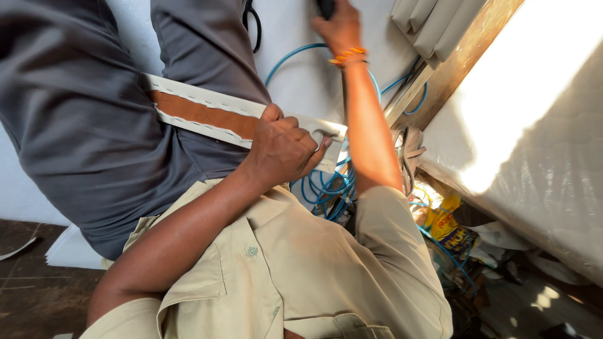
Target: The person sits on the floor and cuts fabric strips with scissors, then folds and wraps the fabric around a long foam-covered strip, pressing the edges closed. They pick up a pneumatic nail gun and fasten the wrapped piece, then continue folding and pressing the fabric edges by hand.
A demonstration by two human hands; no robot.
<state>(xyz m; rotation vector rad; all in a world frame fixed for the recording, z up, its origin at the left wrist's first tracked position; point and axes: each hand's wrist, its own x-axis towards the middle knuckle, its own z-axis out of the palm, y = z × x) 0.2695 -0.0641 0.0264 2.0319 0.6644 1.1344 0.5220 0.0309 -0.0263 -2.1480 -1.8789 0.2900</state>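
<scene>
left hand [282, 150] fingers clamped on cream-brown strip [207, 113]; right hand [339, 25] gripping dark tool [326, 6]; blue hose [326, 185] may snag.

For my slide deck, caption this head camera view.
Left hand grips a cream-and-brown strip on the lap; right hand reaches above blue hose.

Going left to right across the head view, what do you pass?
Grey trousers → brown and cream strip → left hand gripping the strip → blue hose → yellow wrapper → white padded slab.
</scene>
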